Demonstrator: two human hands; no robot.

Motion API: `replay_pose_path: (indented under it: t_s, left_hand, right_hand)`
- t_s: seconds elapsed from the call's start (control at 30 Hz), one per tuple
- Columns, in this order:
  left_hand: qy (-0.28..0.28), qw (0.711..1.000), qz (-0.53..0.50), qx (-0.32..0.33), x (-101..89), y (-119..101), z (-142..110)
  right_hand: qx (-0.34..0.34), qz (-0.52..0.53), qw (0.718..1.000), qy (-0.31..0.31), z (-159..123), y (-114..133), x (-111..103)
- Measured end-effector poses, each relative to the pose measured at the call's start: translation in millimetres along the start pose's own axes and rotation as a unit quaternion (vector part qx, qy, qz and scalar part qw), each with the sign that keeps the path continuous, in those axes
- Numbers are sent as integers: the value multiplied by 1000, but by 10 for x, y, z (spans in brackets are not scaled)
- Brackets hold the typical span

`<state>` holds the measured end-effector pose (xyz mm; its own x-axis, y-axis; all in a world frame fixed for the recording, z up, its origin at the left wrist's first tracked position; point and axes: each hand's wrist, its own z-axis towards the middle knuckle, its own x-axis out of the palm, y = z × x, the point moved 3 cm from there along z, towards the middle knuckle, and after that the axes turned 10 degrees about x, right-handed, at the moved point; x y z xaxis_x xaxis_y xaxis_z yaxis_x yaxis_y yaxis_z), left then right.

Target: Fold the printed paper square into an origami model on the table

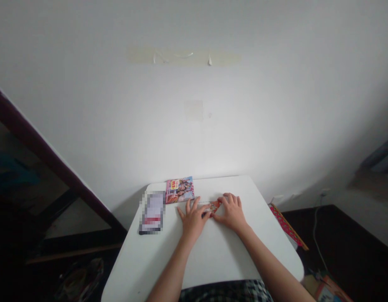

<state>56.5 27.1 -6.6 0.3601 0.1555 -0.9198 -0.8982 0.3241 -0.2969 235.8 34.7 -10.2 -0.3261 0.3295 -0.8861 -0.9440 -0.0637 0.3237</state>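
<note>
A small piece of printed paper (215, 206), red and orange and seemingly folded, lies on the white table between my two hands. My left hand (193, 216) is palm down at its left end, thumb and index finger closed on it while the other fingers spread over the tabletop. On the other side, my right hand (232, 212) grips the right part of the paper between thumb and fingers. My fingers cover both ends of the paper, so its full shape is hidden.
A colourful printed leaflet (180, 190) lies at the back of the white table (212, 260). Left of it is a phone (152, 212), its image blurred. The table's back edge is near a white wall (194, 142). A dark-framed panel (55, 167) leans at the left.
</note>
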Motion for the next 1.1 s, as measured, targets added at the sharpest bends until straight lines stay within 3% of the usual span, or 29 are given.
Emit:
replay_pose_path:
  t_s: [0.3, 0.6, 0.8, 1.1]
  left_hand:
    - [-10, 1000, 10, 10, -23, -2, -39]
    - [18, 1000, 1, -5, -72, -43, -22]
    - [0, 1000, 3, -4, -37, -21, -25]
    - [8, 1000, 1, -5, -59, -43, -30]
  right_hand:
    - [10, -2, 1000, 0, 4, -18, -6]
    - [-7, -10, 1000, -1, -16, 8, 1]
    - [-19, 6, 1000, 8, -13, -34, 31]
    - [23, 36, 999, -15, 64, -76, -11]
